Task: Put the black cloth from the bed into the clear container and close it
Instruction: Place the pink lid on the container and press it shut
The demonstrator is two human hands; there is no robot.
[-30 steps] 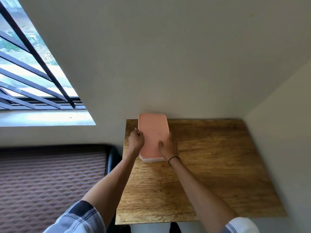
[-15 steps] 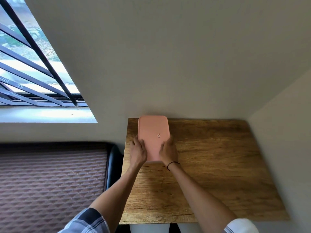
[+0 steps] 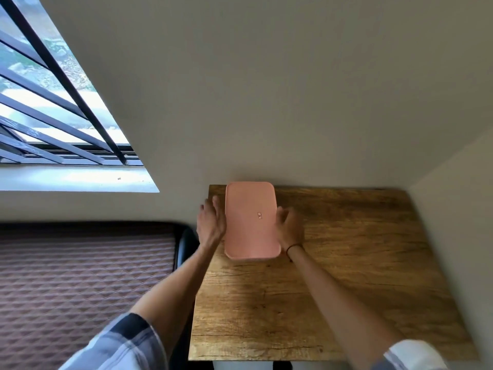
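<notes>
Flanking the pink lid (image 3: 250, 220), left hand (image 3: 211, 222) flat, right hand (image 3: 290, 227) curled (grip unclear).

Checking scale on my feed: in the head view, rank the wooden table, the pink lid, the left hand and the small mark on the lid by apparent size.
1. wooden table
2. pink lid
3. left hand, clearly smaller than the lid
4. small mark on the lid, tiny

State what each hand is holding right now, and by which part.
Both hands flank the pink lid on the table: left hand against its left long edge, right hand against its right. Whether they grip it cannot be told.
</notes>
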